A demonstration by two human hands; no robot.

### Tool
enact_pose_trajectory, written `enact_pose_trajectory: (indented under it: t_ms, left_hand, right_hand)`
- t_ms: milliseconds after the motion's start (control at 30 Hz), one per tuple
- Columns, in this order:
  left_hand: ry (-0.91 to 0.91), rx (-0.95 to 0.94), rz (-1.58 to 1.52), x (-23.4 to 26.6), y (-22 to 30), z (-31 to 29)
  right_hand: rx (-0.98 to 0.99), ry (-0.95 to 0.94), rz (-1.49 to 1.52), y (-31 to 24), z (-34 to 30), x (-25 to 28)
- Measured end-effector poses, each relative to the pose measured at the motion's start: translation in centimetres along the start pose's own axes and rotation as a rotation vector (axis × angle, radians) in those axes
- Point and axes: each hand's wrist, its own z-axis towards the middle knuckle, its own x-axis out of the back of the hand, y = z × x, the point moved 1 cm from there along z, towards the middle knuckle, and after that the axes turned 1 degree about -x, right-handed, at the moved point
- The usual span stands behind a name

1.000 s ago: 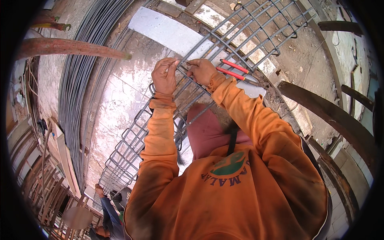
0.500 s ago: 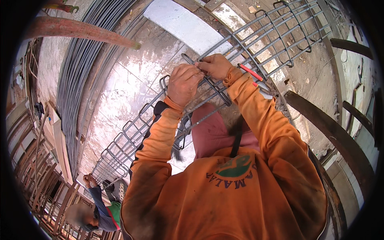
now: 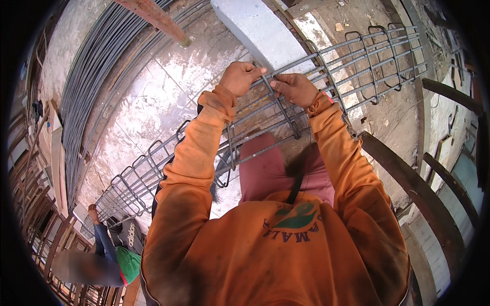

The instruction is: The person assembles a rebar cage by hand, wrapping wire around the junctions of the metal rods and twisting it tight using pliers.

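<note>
Currently, fingers (image 3: 259,73): the left hand's (image 3: 237,80) and right hand's (image 3: 297,90) thumbs and forefingers draw nearly together, a small gap apart, at a steel stirrup (image 3: 280,107); whether they grip anything, one cannot tell.
Rebar cage (image 3: 231,148): stretches diagonally before the worker, lower left to upper right, a white slab (image 3: 265,35) beyond.
Stirrups: others already ring the long bars either side; the one at the fingers appears unfinished, and how many joints are fastened cannot be judged.
Right cuff (image 3: 320,104): covers most of something red (image 3: 328,96).
Far end: tiny and crowded near a co-worker's hand (image 3: 93,212).
</note>
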Motion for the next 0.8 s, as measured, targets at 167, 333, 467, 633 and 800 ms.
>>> enact_pose_trajectory:
  t_ms: [167,333,467,633,800]
  left_hand:
    - [0.105,-0.098,-0.003,-1.0,-0.6,-0.2]
    - [0.092,-0.105,-0.027,-0.7,-0.3,-0.8]
    - [-0.14,-0.129,-0.073,0.7,-1.4,0.1]
    - [-0.632,0.012,-0.144,3.1,-1.8,0.7]
    - [-0.828,0.205,-0.429,3.5,-1.8,1.6]
  right_hand:
    - [0.127,0.038,-0.032,1.2,0.2,-0.8]
    - [0.052,0.194,-0.598,0.6,1.0,-2.6]
    - [-0.023,0.315,-0.636,0.0,0.9,-3.8]
    - [-0.12,0.37,-0.726,-1.2,0.8,-4.3]
    - [-0.078,0.393,-0.685,-0.6,1.2,-4.2]
